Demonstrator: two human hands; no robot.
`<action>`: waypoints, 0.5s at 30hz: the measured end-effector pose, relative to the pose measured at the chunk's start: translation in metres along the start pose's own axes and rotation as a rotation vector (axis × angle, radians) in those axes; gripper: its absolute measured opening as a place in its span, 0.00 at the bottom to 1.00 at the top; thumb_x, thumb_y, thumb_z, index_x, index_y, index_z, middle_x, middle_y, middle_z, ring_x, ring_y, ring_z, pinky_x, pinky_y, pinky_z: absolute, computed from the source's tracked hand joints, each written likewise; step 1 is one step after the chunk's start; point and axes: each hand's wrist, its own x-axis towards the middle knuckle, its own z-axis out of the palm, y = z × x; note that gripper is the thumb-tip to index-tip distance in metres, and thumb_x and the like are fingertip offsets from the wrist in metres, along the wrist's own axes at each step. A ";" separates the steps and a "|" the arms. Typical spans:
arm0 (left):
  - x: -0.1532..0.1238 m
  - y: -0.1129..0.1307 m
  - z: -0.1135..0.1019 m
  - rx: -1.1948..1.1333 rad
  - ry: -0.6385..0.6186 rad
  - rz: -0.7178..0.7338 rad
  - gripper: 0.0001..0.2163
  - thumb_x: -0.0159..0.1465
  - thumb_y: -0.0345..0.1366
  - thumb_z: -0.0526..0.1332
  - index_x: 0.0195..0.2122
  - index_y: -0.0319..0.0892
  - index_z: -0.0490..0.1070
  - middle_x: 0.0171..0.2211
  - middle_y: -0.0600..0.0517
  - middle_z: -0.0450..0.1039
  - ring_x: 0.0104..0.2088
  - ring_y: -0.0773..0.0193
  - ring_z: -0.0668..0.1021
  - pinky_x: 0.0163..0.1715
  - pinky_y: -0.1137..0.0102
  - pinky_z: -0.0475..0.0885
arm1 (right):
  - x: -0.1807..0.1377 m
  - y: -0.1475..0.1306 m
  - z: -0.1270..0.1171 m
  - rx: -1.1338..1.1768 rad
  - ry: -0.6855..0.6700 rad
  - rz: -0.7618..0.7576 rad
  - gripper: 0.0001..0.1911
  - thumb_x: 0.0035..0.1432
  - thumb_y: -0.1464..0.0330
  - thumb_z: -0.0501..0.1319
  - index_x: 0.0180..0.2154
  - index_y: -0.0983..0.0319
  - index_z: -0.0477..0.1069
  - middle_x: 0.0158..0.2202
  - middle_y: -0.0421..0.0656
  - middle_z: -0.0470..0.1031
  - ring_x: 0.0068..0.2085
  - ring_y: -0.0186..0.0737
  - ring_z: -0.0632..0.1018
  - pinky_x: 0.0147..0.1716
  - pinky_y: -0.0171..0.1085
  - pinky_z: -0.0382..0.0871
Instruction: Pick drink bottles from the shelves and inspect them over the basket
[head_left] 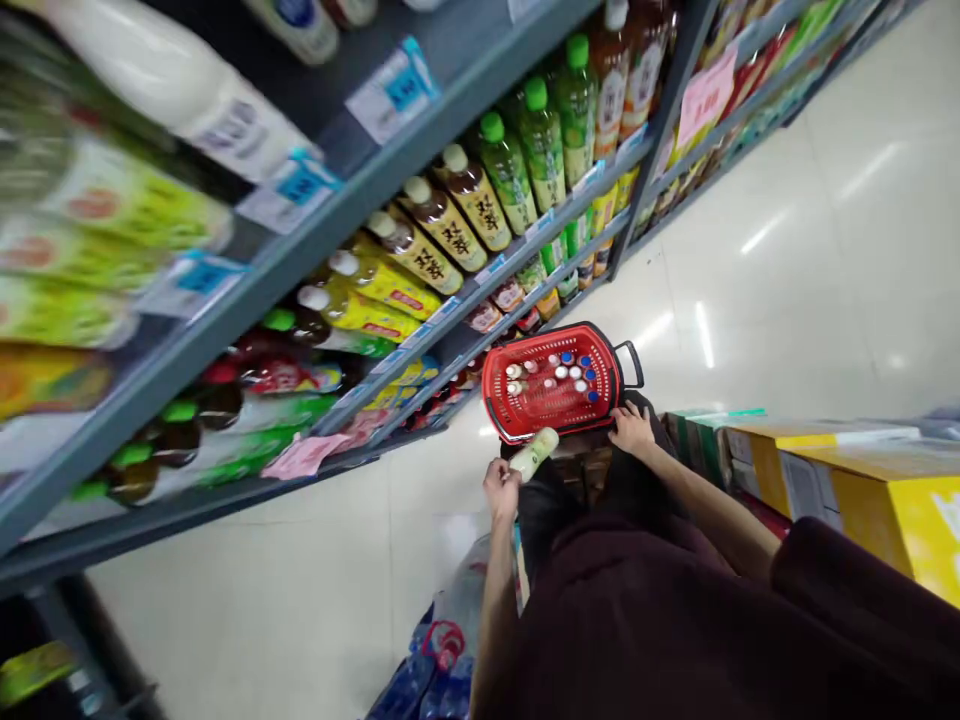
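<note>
My left hand (501, 490) is closed on the lower end of a small pale green-white bottle (535, 455), which is tilted beside the near left corner of the basket. The red shopping basket (495, 395) has a black handle at its right end. Inside it stand several bottles (574, 372) with white, pinkish and blue caps. At the basket's near right edge lies my right hand (632, 428), fingers stretched out, over my dark trouser leg. Nothing shows in that hand; whether its fingertips touch the rim, I cannot tell.
A long grey shelf (480, 130) of bottled drinks with price tags runs along the left and far side. Yellow boxes (862, 490) stand at the right. A large bottle with a pink handle (444, 643) is at my lower left. Pale tiled floor (300, 590) lies between.
</note>
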 end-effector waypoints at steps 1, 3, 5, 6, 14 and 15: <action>-0.010 0.003 -0.007 -0.031 0.053 0.027 0.05 0.50 0.35 0.53 0.28 0.46 0.56 0.27 0.57 0.60 0.32 0.62 0.68 0.31 0.71 0.62 | -0.009 -0.010 0.001 0.005 -0.009 0.007 0.26 0.58 0.70 0.63 0.58 0.64 0.67 0.61 0.56 0.71 0.71 0.59 0.56 0.66 0.67 0.36; -0.028 0.009 -0.020 -0.083 0.110 0.096 0.06 0.49 0.35 0.53 0.27 0.46 0.54 0.27 0.57 0.59 0.31 0.62 0.66 0.32 0.70 0.61 | -0.031 -0.032 0.007 0.006 -0.005 -0.012 0.34 0.55 0.67 0.67 0.62 0.63 0.64 0.59 0.56 0.73 0.66 0.62 0.65 0.65 0.70 0.41; -0.044 0.016 -0.033 -0.123 0.121 0.187 0.06 0.48 0.34 0.55 0.26 0.46 0.55 0.27 0.57 0.60 0.31 0.62 0.66 0.32 0.70 0.60 | -0.056 -0.053 0.020 0.018 0.011 -0.063 0.42 0.50 0.64 0.71 0.65 0.61 0.61 0.60 0.54 0.72 0.61 0.61 0.71 0.63 0.66 0.53; -0.051 0.021 -0.039 -0.136 0.119 0.239 0.07 0.47 0.33 0.55 0.25 0.46 0.56 0.27 0.56 0.60 0.31 0.62 0.66 0.32 0.70 0.59 | -0.068 -0.063 0.030 0.030 0.023 -0.096 0.45 0.49 0.63 0.71 0.66 0.59 0.59 0.62 0.52 0.70 0.60 0.58 0.73 0.62 0.60 0.60; -0.119 0.050 -0.061 0.008 0.028 0.632 0.08 0.48 0.26 0.54 0.27 0.45 0.58 0.31 0.55 0.63 0.33 0.61 0.70 0.35 0.69 0.60 | -0.092 -0.087 0.095 0.554 0.123 -0.569 0.55 0.31 0.71 0.75 0.64 0.55 0.63 0.64 0.51 0.68 0.62 0.59 0.73 0.62 0.52 0.67; -0.129 0.053 -0.059 0.038 0.011 0.661 0.08 0.48 0.26 0.54 0.27 0.45 0.58 0.31 0.54 0.64 0.33 0.61 0.70 0.35 0.68 0.61 | -0.091 -0.087 0.094 0.572 0.145 -0.601 0.52 0.29 0.71 0.75 0.61 0.55 0.68 0.61 0.50 0.71 0.59 0.59 0.76 0.59 0.52 0.69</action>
